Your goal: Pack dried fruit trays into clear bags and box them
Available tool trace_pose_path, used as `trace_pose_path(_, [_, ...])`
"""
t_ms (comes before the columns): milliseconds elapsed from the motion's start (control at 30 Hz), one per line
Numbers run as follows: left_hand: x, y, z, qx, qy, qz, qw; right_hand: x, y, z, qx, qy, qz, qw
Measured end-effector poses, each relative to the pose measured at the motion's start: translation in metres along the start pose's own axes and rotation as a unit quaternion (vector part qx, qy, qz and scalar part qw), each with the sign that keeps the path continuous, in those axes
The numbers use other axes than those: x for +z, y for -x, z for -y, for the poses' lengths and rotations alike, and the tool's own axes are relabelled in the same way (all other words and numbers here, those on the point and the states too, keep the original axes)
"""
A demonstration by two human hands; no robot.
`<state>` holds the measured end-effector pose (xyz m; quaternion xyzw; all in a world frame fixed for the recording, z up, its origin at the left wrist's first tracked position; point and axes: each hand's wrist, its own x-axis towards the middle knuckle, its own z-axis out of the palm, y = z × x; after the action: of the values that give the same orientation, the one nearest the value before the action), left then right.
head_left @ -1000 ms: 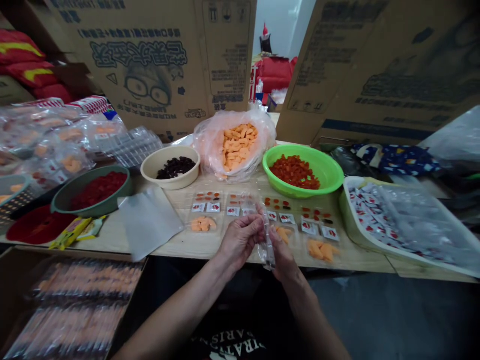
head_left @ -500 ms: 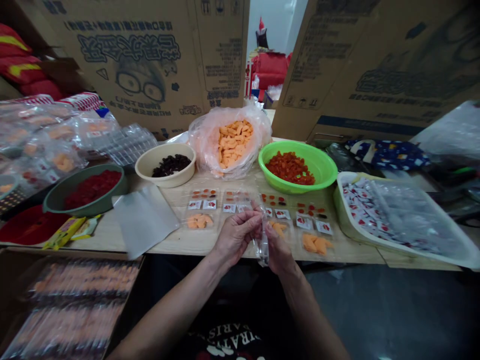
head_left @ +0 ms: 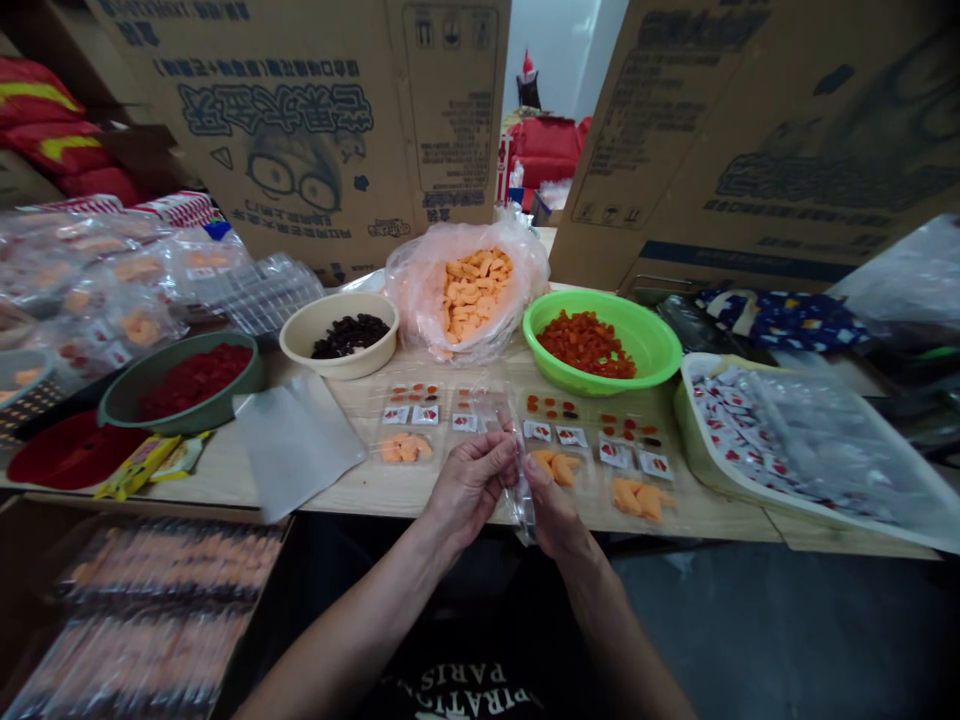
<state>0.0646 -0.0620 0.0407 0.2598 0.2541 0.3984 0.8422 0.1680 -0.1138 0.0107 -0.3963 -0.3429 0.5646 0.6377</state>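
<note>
A transparent plastic pack is held edge-on between my two hands, near the table's front edge; its contents cannot be made out. My left hand pinches its left side between thumb and fingers. The thumb of my right hand presses the other side, with the fingers partly hidden behind. Beyond and beside the hands lie several transparent trays, among them a left tray and a right tray. In them are orange pieces, small white printed sachets and rows of red-orange and dark bits.
Behind the trays stand a cream bowl of dark pieces, a bag of orange pieces and a green basin. A white tub of sachets is right; a grey-green bowl is left. Packed trays fill a carton below.
The whole view has shifted slightly, so the table things sit a little lower and further right. Both hands keep hold of the plastic pack in nearly the same pose.
</note>
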Motion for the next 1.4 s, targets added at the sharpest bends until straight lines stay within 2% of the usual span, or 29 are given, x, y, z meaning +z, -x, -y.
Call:
trace_pose_path(400, [0.001,0.004,-0.001,-0.003,-0.023,-0.013,1.000,0.001,-0.001,-0.003,0.004,-0.020,0.023,1.000])
trace_pose_path(500, [0.000,0.003,-0.002,0.014,-0.065,-0.021,0.998,0.000,-0.001,-0.004,0.013,-0.011,0.026,1.000])
trace_pose_path(600, [-0.003,0.005,-0.007,0.030,-0.135,-0.001,0.990,0.000,-0.001,-0.001,0.007,0.023,0.032,0.999])
trace_pose_path(700, [-0.009,0.006,-0.014,0.027,-0.179,0.030,0.983,0.001,0.000,0.009,-0.004,0.057,0.024,0.998])
trace_pose_path(767, [-0.012,0.004,-0.017,0.018,-0.167,0.043,0.985,0.000,0.000,0.016,0.005,0.046,0.014,0.999])
trace_pose_path(833, [-0.011,0.002,-0.017,0.011,-0.130,0.050,0.990,-0.003,0.001,0.020,0.008,0.036,-0.018,0.999])
trace_pose_path(900, [-0.005,0.002,-0.013,0.007,-0.097,0.055,0.994,-0.008,0.002,0.021,-0.020,0.100,-0.068,0.992])
trace_pose_path(967, [0.005,0.002,-0.005,0.007,-0.093,0.064,0.994,-0.015,0.004,0.021,-0.070,0.253,-0.102,0.960])
trace_pose_path(1033, [0.013,-0.002,0.005,0.027,-0.121,0.064,0.990,-0.026,0.008,0.024,-0.101,0.412,-0.116,0.898])
trace_pose_path(1133, [0.016,-0.019,0.019,0.080,-0.179,0.034,0.980,-0.052,0.017,0.036,-0.093,0.556,-0.156,0.811])
trace_pose_path(1200, [0.012,-0.035,0.024,0.097,-0.208,0.009,0.973,-0.076,0.025,0.046,-0.044,0.616,-0.209,0.758])
trace_pose_path(1267, [0.006,-0.049,0.027,0.108,-0.231,-0.014,0.967,-0.102,0.031,0.052,0.040,0.674,-0.253,0.693])
trace_pose_path(1333, [0.000,-0.059,0.029,0.118,-0.250,-0.032,0.961,-0.126,0.035,0.051,0.111,0.726,-0.269,0.623])
trace_pose_path(1400, [-0.004,-0.065,0.033,0.124,-0.271,-0.042,0.954,-0.144,0.034,0.045,0.144,0.764,-0.262,0.572])
